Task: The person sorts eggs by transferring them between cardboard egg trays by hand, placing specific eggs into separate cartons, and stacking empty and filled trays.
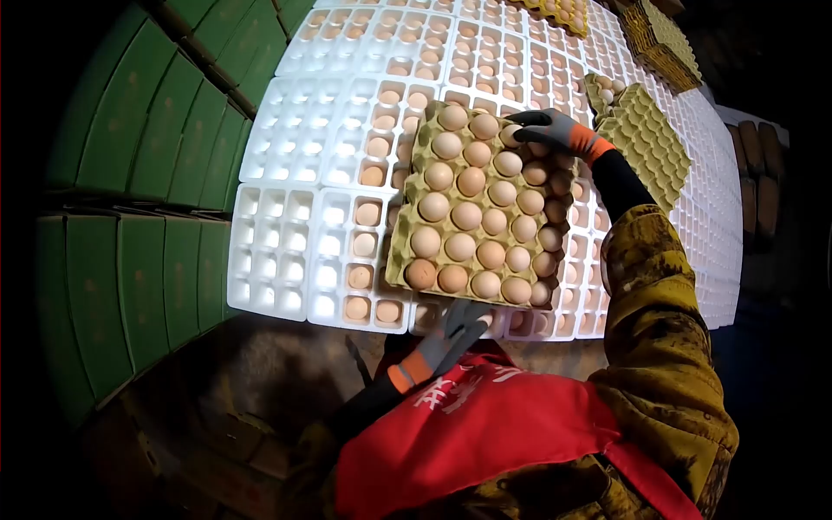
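Observation:
A pulp egg tray (396,260) full of brown and pale eggs lies over white moulded trays in front of me. My left hand (464,331), in a grey glove with an orange cuff, is at its near edge, with the fingers partly tucked under the rim. Across the tray's far right part reaches my right hand (555,132), gloved the same way. Its thumb and fingers close around a pale egg (511,135) in the far row. The eggs along the tray's right side sit in shadow.
White compartmented trays (270,247) cover the table, many holding eggs. Green cartons (95,295) line the left. Another pulp tray (646,139) lies at the right, with a few eggs (607,89) at its far end. Stacked pulp trays (663,48) stand behind it.

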Available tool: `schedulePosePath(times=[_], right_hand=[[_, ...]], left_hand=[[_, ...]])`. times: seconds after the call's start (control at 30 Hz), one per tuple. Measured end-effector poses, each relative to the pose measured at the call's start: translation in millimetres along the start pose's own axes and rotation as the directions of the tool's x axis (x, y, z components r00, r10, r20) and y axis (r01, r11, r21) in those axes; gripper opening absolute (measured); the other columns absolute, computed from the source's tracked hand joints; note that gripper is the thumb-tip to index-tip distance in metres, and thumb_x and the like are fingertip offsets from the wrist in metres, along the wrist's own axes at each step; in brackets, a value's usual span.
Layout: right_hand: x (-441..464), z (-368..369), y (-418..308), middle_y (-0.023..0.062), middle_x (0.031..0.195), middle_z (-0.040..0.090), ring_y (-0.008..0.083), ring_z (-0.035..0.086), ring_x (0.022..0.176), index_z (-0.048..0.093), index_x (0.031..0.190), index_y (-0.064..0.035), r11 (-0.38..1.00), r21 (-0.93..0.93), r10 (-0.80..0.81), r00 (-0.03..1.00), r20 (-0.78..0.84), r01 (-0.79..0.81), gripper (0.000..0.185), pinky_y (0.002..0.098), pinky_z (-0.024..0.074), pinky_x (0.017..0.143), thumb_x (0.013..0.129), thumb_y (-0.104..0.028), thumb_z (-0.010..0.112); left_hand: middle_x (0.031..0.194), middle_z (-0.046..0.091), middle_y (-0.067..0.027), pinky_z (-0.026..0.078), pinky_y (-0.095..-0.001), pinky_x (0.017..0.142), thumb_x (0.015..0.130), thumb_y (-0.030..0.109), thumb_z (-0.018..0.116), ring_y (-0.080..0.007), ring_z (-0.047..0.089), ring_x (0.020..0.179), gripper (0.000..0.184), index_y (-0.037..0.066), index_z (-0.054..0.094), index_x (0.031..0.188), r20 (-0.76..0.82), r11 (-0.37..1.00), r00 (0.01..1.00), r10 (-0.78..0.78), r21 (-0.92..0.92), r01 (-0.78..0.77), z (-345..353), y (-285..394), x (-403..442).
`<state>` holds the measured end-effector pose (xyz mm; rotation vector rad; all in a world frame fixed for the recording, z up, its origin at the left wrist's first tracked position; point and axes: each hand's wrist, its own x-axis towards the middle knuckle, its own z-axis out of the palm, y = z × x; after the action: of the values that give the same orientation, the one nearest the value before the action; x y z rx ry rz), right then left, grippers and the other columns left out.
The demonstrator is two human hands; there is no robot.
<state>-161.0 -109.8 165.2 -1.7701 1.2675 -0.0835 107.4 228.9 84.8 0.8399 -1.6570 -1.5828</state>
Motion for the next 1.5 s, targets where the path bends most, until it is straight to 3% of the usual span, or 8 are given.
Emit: schedulePosePath(times=[0.2,0.33,0.6,0.9,1.1,1.17,1.37,1.5], right_hand=[[-79.2,46.7,-59.2,0.0106,0.115,0.066,0.0297,0.062,0.107,0.066,0.121,-0.0161,0.912,-0.36,-0.344,0.841,-0.418,0.195,0.036,0.0377,0.049,0.094,0.09,-0.034,0.065],[-155.4,128.3,-75.1,0.0056,0.103,0.067,0.0247,0.064,0.092,0.068,0.115,-0.017,0.956,-0.067,-0.291,0.896,-0.335,0.286,0.029,0.0342,0.0526,0.08,0.088,-0.026,0.068],[-165.9,237.4,-98.7,0.0068,0.107,0.058,0.0273,0.055,0.091,0.06,0.117,-0.0133,0.805,-0.573,-0.436,0.807,-0.399,0.151,0.043,0.0404,0.0435,0.078,0.078,-0.029,0.068],[-195.3,193.5,-100.6,0.008,0.11,0.059,0.0156,0.059,0.107,0.058,0.117,-0.0034,0.337,0.9,0.216,0.908,-0.36,0.277,0.036,0.0312,0.0512,0.088,0.084,-0.016,0.064],[-125.2,225.3,-122.2,0.0076,0.098,0.057,0.0275,0.059,0.092,0.06,0.098,-0.0115,0.765,-0.616,-0.192,0.846,-0.497,-0.187,0.028,0.0358,0.0513,0.074,0.075,-0.023,0.07],[-116.2,232.0,-124.1,0.0076,0.097,0.056,0.0271,0.059,0.091,0.06,0.098,-0.0116,0.738,-0.618,-0.117,0.851,-0.512,-0.27,0.025,0.0372,0.0518,0.071,0.077,-0.022,0.067],[-148.6,206.0,-122.6,0.0085,0.098,0.066,0.0221,0.065,0.09,0.067,0.1,-0.0074,0.997,0.073,0.057,0.788,-0.613,-0.015,0.029,0.033,0.0534,0.076,0.078,-0.024,0.075],[-178.8,205.7,-101.2,0.0066,0.11,0.067,0.0155,0.064,0.097,0.061,0.121,-0.0008,0.305,0.916,0.325,0.876,-0.358,0.261,0.039,0.0285,0.0525,0.083,0.091,-0.025,0.063]], left_hand=[[0.113,0.066,-0.013,0.053,-0.0309,0.081,0.094,0.004,0.055,-0.0196,0.065,0.09,0.032,-0.001,0.058,0.126,-0.125,0.76,0.825,-0.551,-0.483,0.435,-55.7,54.9,-22.7],[0.115,0.062,-0.0159,0.049,-0.0364,0.09,0.08,0.004,0.071,-0.0282,0.06,0.104,0.048,0.001,0.059,0.127,-0.396,0.738,0.906,0.151,0.654,0.163,-90.0,91.6,-11.0],[0.116,0.059,-0.0132,0.048,-0.0414,0.088,0.073,0.007,0.074,-0.032,0.058,0.103,0.049,0.007,0.06,0.12,0.03,0.561,0.999,-0.035,0.828,-0.005,-106.1,83.0,37.3],[0.12,0.057,-0.0104,0.051,-0.0306,0.09,0.093,0.013,0.055,-0.0196,0.059,0.105,0.046,-0.002,0.043,0.135,-0.052,0.875,0.939,-0.34,-0.385,0.295,-149.8,84.9,31.0],[0.116,0.061,-0.012,0.054,-0.0286,0.079,0.093,-0.005,0.043,-0.0184,0.063,0.092,0.035,-0.003,0.054,0.126,0.118,0.808,0.958,0.263,0.516,-0.285,-165.4,77.6,68.8],[0.122,0.06,-0.0119,0.053,-0.0307,0.085,0.092,-0.007,0.047,-0.0186,0.063,0.101,0.038,-0.003,0.053,0.129,-0.063,0.988,0.988,-0.137,-0.083,0.132,-150.2,78.6,68.9],[0.126,0.059,-0.0108,0.05,-0.0278,0.093,0.088,-0.001,0.068,-0.0161,0.06,0.107,0.036,-0.008,0.056,0.121,-0.112,0.994,0.987,-0.112,-0.033,0.109,-154.6,91.4,61.8],[0.13,0.057,-0.0149,0.047,-0.0318,0.099,0.101,0.007,0.049,-0.0178,0.059,0.115,0.037,-0.004,0.046,0.135,0.025,0.991,0.992,-0.123,0.054,0.122,-167.2,86.0,53.7]])
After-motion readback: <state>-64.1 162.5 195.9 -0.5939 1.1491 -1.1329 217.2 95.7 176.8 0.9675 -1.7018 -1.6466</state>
